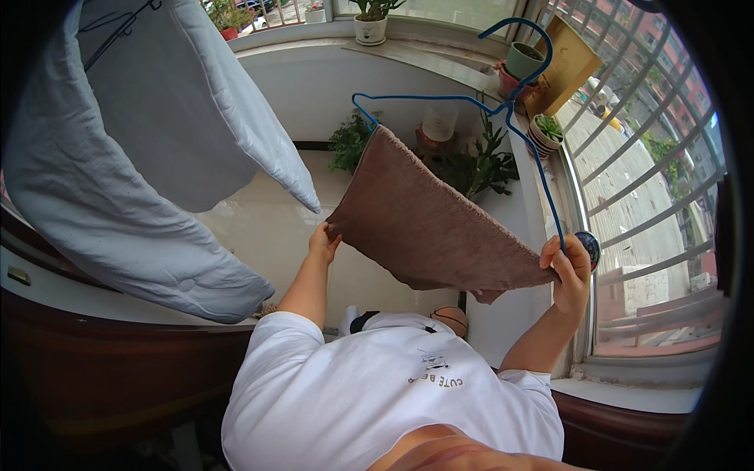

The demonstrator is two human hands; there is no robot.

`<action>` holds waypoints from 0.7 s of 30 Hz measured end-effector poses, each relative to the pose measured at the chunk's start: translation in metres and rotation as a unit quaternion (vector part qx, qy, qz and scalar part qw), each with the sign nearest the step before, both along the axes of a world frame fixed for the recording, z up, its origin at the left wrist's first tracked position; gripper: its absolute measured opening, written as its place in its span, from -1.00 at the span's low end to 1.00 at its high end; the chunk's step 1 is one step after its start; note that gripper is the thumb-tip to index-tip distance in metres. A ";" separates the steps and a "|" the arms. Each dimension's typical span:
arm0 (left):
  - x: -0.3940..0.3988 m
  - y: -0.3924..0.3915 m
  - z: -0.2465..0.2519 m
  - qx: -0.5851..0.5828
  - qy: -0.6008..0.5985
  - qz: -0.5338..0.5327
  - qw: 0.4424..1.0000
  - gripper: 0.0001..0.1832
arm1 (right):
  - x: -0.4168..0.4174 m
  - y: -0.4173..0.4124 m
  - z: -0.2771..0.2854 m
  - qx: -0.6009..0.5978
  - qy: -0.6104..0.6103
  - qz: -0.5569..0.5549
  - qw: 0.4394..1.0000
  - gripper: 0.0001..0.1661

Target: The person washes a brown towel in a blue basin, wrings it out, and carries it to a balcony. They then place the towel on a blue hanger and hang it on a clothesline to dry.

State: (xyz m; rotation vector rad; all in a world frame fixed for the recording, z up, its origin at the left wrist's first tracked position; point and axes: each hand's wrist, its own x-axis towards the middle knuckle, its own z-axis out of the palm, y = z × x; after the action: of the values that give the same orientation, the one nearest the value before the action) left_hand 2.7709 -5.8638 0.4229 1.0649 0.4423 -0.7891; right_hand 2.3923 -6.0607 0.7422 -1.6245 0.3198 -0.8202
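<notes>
A brown towel (442, 218) hangs stretched out before me from a blue clothes hanger (508, 107), whose hook points up and away. The hanger's left end meets the towel's upper left corner. My left hand (326, 242) pinches the towel's lower left corner. With my right hand (570, 269) I grip the towel's right corner together with the right end of the hanger. The hanger's lower part is hidden by the towel, if it has one.
At left hangs a pale grey-blue quilt (147, 235) with dark hangers (121, 32) above it. Potted plants (371, 26) stand on the ledge, others on the tiled floor (283, 229). A yellow box (565, 65) leans by the barred window (642, 188) at right. A ball (452, 321) lies near my body.
</notes>
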 end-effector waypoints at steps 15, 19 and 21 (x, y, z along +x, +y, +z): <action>-0.001 0.002 -0.002 0.048 -0.091 -0.084 0.991 -0.78 | 0.005 -0.003 -0.002 -0.010 -0.032 0.038 0.999 -0.88; -0.009 -0.002 -0.006 0.008 -0.040 -0.058 0.997 -0.72 | 0.008 -0.002 -0.001 -0.010 -0.030 0.061 0.998 -0.88; -0.013 -0.004 -0.011 -0.024 -0.026 -0.055 0.998 -0.69 | 0.009 0.000 0.000 -0.009 -0.029 0.062 0.998 -0.88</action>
State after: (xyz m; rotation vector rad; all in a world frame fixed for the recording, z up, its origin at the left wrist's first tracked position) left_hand 2.7577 -5.8683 0.4115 1.0691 0.3219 -0.8635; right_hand 2.4014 -6.0612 0.7420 -1.6173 0.1693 -0.7746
